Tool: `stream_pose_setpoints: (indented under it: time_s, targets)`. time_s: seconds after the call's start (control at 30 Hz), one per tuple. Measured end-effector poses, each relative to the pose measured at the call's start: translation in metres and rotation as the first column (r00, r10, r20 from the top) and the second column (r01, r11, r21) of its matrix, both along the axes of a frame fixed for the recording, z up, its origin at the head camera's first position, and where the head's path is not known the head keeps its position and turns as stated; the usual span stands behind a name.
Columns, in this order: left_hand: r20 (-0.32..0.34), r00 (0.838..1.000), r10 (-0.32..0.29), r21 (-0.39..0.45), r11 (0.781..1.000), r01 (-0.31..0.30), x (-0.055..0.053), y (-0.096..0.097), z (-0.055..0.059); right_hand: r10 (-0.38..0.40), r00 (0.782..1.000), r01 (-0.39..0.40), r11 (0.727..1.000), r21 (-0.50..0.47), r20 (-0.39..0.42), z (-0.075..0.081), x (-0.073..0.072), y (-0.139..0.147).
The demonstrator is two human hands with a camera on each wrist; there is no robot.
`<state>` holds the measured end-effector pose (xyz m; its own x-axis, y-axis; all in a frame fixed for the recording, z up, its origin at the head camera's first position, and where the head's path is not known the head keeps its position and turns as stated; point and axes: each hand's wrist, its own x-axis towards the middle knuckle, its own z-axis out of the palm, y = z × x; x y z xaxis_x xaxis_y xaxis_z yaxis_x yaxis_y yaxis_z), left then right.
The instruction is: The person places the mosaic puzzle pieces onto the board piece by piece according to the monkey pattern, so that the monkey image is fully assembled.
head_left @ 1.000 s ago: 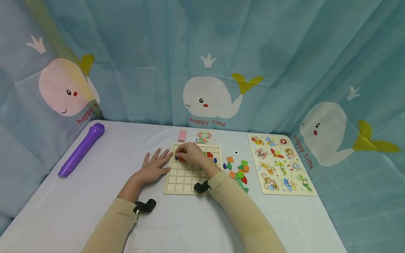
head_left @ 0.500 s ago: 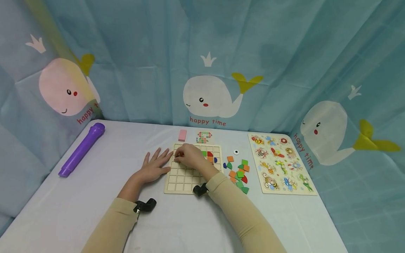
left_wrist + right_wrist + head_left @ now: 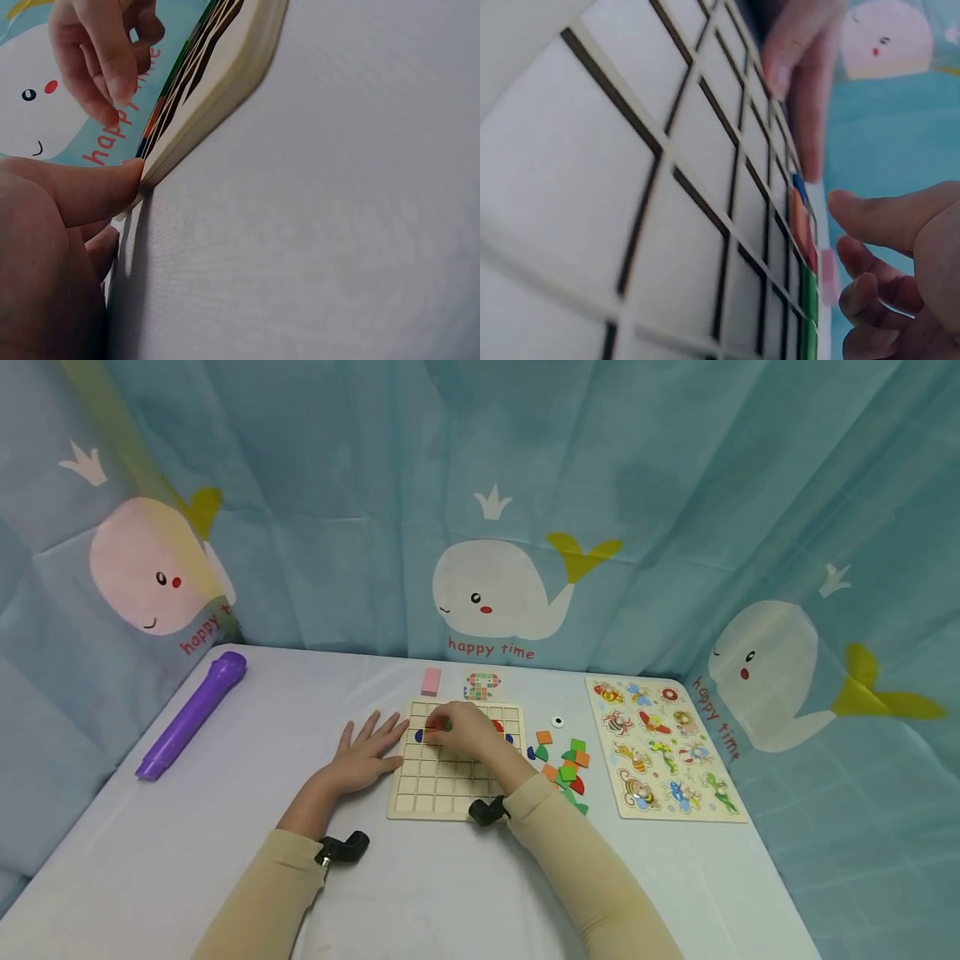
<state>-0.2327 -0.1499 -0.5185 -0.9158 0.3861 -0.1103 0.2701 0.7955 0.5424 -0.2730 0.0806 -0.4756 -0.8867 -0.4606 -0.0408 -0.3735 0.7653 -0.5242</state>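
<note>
A wooden grid board (image 3: 423, 783) lies on the white table, with several coloured pieces in its upper rows. My left hand (image 3: 358, 764) lies with spread fingers on the table at the board's left; in the left wrist view its thumb (image 3: 105, 187) touches the board's edge. Over the upper rows hovers my right hand (image 3: 471, 733), its fingers loosely bent. No piece shows between thumb and fingers in the right wrist view. Near them sit a blue piece (image 3: 800, 187), an orange piece (image 3: 799, 217) and green pieces (image 3: 808, 304). The right hand hides part of the board in the head view.
Loose green, orange, red and blue pieces (image 3: 567, 772) lie right of the board, below a white disc (image 3: 557, 722). Behind it are a pattern card (image 3: 482, 686) and a pink block (image 3: 431, 682). An insect puzzle (image 3: 632, 760) lies far right, a purple tube (image 3: 191, 718) far left.
My right hand has shifted slightly right and lifted away from the upper left cells, uncovering the blue piece there. The left hand has stayed in place.
</note>
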Motion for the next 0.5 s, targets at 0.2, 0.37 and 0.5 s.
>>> stream_pose_setpoints:
  time_s: [0.2, 0.37, 0.5]
  targets:
    - [0.001, 1.0, 0.002, 0.0, 1.0, -0.002, -0.001, 0.002, 0.001, -0.056, 0.997, 0.06, 0.993, -0.104, 0.044, 0.005, 0.004, 0.029]
    - [-0.004, 1.0, 0.014, 0.001, 1.0, -0.014, -0.001, 0.002, -0.001, -0.079, 0.997, 0.082, 0.986, -0.148, 0.022, 0.006, 0.008, 0.049]
    - [-0.002, 1.0, 0.017, 0.017, 1.0, -0.017, -0.001, 0.001, -0.002, -0.115, 0.993, 0.116, 0.978, -0.172, 0.013, 0.008, 0.011, 0.063]
